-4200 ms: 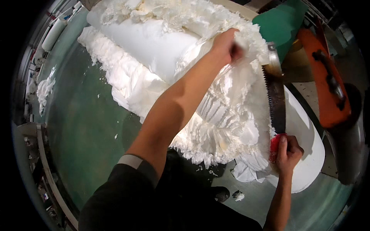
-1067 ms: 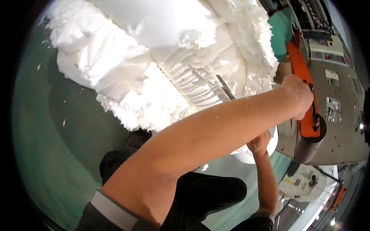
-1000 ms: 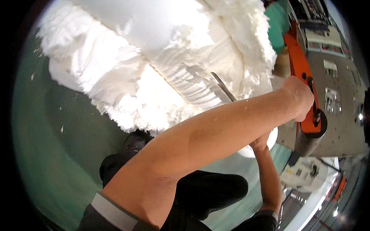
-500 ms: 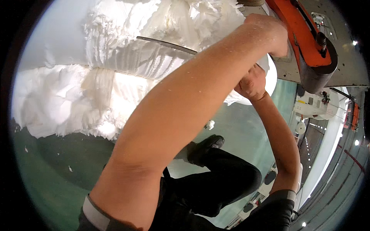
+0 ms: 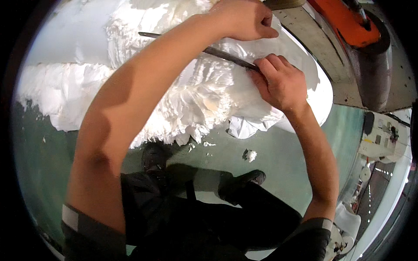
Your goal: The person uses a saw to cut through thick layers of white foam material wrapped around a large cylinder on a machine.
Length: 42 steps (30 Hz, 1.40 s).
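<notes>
A long knife with a narrow dark blade (image 5: 226, 55) lies slantwise over a big white roll (image 5: 311, 82) of thin sheet material. My right hand (image 5: 283, 82) is closed round the knife's right end, so the handle is mostly hidden. The blade passes under my left forearm, and its tip shows on the far side. Above the roll, higher than the blade, my left hand (image 5: 246, 21) has its fingers curled; whether anything is in them is hidden. Ragged, fluffy torn layers (image 5: 191, 100) of the white material hang down the roll's near side.
Beyond the roll at the upper right stands a machine frame with an orange arm (image 5: 348, 21) and a grey metal cylinder (image 5: 372, 78). White scraps (image 5: 250, 155) lie on the green floor (image 5: 217, 152) near my shoes (image 5: 248, 180). More machinery (image 5: 383, 135) stands farther right.
My hands have moved apart: the left has gone left and up to the roll's top, the right lower and clear of the left arm. The knife has shifted with the right hand.
</notes>
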Available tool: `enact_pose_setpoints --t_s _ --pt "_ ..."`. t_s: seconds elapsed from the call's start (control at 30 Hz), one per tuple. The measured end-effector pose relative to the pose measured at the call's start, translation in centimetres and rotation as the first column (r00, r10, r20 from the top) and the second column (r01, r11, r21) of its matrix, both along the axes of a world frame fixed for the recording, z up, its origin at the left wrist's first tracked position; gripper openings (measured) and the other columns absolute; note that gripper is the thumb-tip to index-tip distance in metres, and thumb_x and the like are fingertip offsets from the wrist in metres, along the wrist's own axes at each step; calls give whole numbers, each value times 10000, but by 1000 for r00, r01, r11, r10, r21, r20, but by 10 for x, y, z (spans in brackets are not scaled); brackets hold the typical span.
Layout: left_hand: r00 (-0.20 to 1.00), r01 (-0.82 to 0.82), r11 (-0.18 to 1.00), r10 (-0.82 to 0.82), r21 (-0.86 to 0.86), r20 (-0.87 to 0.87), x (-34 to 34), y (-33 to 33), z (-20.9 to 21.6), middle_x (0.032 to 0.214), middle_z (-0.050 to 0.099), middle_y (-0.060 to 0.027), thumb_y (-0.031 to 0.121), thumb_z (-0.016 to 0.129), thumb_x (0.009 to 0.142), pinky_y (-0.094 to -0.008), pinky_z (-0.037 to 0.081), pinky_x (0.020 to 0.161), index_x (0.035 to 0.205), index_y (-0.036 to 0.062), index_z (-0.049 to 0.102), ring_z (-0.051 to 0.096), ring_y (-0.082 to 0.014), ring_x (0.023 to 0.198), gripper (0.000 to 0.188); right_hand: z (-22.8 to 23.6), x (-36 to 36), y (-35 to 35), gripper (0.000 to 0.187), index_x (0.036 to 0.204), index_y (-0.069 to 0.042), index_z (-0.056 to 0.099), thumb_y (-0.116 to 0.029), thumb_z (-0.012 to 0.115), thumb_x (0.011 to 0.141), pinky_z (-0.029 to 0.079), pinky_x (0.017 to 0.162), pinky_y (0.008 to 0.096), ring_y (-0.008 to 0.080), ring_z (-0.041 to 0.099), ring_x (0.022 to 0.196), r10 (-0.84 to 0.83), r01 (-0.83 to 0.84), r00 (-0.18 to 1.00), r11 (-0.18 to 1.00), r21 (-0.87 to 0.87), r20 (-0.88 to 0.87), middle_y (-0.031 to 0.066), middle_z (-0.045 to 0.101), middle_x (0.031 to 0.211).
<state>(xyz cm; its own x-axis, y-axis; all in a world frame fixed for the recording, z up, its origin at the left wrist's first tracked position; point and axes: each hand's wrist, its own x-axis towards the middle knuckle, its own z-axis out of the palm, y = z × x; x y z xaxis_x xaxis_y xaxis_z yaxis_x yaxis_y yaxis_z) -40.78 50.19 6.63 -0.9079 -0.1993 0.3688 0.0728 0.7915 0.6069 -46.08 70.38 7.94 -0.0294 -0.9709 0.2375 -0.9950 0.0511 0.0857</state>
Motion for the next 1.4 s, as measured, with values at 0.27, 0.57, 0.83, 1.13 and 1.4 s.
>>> enact_pose_setpoints --t_s 0.27,0.57,0.83,1.13,1.4 --pt "970 -73 995 54 71 238 -6 16 22 700 652 -66 427 669 873 -324 467 637 839 24 697 583 -165 653 406 -3 -14 9 219 900 -100 602 -314 639 877 546 679 413 273 652 828 -1 4 991 1000 -25 133 73 634 871" --pt "746 -282 801 529 -528 405 93 59 61 1037 689 -117 467 637 885 -388 498 817 1025 83 668 646 -295 942 409 2 -33 12 176 965 -64 630 -193 554 872 515 817 461 333 659 897 45 -60 944 998 37 328 132 660 962" --pt "720 -282 651 629 -705 293 121 95 46 1088 649 -145 403 632 887 -458 482 857 1153 95 598 610 -364 989 409 -4 -39 16 176 972 -58 641 -149 574 837 507 799 442 325 666 896 137 -142 921 990 -14 365 149 658 978" --pt "948 120 536 188 -835 257 95 63 23 725 545 -31 261 700 736 -397 442 788 759 145 529 566 -250 804 208 -20 -45 68 158 939 -78 602 -188 657 841 523 691 430 330 612 843 91 -66 963 992 -108 252 134 599 950" --pt "982 50 650 109 -759 158 108 41 -6 803 530 -26 255 702 708 -390 475 670 766 127 528 553 -247 793 224 -16 -33 66 153 923 -82 592 -218 633 863 530 641 405 292 603 822 116 -84 974 982 -168 196 95 571 889"
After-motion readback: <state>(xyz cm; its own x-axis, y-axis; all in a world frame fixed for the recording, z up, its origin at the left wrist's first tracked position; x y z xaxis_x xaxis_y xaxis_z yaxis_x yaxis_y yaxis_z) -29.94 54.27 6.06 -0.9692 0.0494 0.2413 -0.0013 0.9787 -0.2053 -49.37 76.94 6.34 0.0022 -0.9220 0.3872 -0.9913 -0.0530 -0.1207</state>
